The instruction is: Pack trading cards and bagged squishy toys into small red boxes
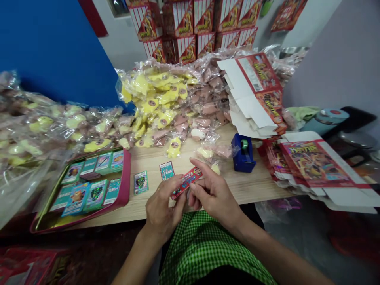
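Observation:
My left hand and my right hand hold a small red printed box between them, at the front edge of the table. The left fingers close round its left end. My right thumb and curled fingers press its right end, while the index finger points up past it. Just behind the left hand lies a teal card, partly covered by the fingers. Further left, a card with a dark green picture lies flat. A pink-rimmed tin beside it holds several stacks of cards.
Bagged yellow and pink plush toys heap across the back of the table. A blue tape dispenser stands right of my hands. Flattened red-and-white cartons overhang the right edge. Red boxes are stacked behind.

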`<state>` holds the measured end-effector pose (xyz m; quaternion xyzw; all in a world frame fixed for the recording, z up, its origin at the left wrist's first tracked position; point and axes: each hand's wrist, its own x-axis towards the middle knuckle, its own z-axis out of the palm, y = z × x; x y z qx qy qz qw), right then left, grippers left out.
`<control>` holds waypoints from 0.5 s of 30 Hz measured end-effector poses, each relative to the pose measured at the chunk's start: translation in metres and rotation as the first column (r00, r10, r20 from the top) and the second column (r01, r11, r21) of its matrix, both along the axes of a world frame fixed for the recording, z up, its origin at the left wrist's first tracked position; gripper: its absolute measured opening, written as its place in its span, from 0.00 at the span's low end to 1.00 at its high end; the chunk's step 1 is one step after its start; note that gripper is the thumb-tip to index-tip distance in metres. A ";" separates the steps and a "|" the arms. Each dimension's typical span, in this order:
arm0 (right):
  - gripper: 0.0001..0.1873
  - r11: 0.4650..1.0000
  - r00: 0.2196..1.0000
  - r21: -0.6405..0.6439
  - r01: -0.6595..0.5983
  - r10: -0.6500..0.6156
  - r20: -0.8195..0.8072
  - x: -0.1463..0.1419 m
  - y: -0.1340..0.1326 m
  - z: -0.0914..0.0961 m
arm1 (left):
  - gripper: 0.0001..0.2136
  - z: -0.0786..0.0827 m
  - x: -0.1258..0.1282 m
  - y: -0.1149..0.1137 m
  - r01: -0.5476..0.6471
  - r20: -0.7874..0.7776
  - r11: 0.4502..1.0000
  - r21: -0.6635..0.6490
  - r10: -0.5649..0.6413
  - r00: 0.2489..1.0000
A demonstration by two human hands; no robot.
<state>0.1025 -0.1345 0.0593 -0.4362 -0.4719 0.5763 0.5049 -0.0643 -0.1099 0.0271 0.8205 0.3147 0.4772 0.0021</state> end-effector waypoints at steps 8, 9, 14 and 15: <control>0.45 0.998 0.999 0.061 0.035 -0.037 0.034 -0.002 0.006 -0.012 | 0.19 0.012 0.001 0.006 0.075 -0.077 0.988 -0.136 -0.086 0.993; 0.47 0.997 0.997 0.042 0.059 -0.061 0.046 -0.004 0.007 -0.015 | 0.18 0.015 0.002 0.006 0.075 -0.082 0.988 -0.133 -0.086 0.993; 0.46 0.981 0.990 -0.147 0.128 -0.117 0.080 0.008 0.012 -0.032 | 0.17 0.019 0.001 -0.005 -0.034 -0.027 0.993 -0.113 0.031 0.999; 0.43 0.979 0.985 -0.134 0.152 -0.139 0.099 0.019 0.013 -0.035 | 0.15 0.014 -0.004 -0.009 -0.107 0.060 0.981 -0.163 0.118 0.991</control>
